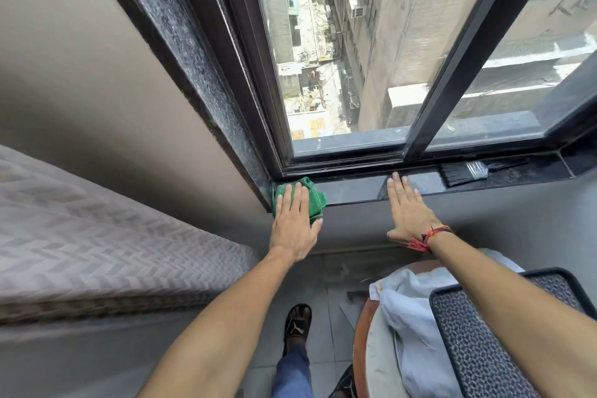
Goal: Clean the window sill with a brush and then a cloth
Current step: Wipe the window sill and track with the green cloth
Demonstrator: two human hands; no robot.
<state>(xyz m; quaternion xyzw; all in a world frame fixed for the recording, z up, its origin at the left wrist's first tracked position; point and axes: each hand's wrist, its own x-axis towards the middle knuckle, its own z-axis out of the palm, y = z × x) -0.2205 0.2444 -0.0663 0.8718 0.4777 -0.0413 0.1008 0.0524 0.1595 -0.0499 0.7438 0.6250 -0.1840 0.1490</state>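
Left hand [294, 223] flat on cloth [312, 200] (sill [352, 189] corner).

I was in a bedroom of a flat high up in a city block. A mattress [106, 236] with a quilted zigzag cover lay along the plain wall to my left, and a tiled floor [319, 275] was underfoot. Through the dark-framed window [349, 58] I looked far down onto rooftops and wall-mounted air conditioners.
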